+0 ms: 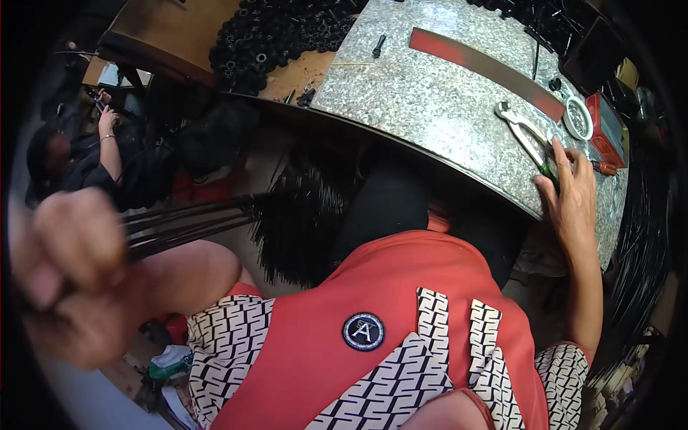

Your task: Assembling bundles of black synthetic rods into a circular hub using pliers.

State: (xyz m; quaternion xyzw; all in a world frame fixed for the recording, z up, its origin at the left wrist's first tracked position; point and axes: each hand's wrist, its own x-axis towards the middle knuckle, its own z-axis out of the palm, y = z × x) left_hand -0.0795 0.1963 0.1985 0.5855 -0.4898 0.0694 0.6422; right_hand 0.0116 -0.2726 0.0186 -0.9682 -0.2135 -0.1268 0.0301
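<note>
At the left, my left hand (79, 265), blurred by motion, is closed round the ends of several thin black rods (193, 218), which stretch out to its right. My right hand (573, 190) lies at the right side of the speckled stone worktop, thumb and fingers apart. Its fingers reach over the handles of the metal pincers (527, 136), with a green grip showing by the thumb. Whether the fingers press on the handles is unclear. An orange-handled tool (604, 168) pokes out beside that hand.
A long red-and-brown strip (487, 72) crosses the worktop (430, 107). By it stand a small white bowl (577, 118) and a red box (605, 129). Small black parts (265, 43) pile up at the back. Thin black rods (297, 222) hang below the edge. Another person (93, 154) sits far left.
</note>
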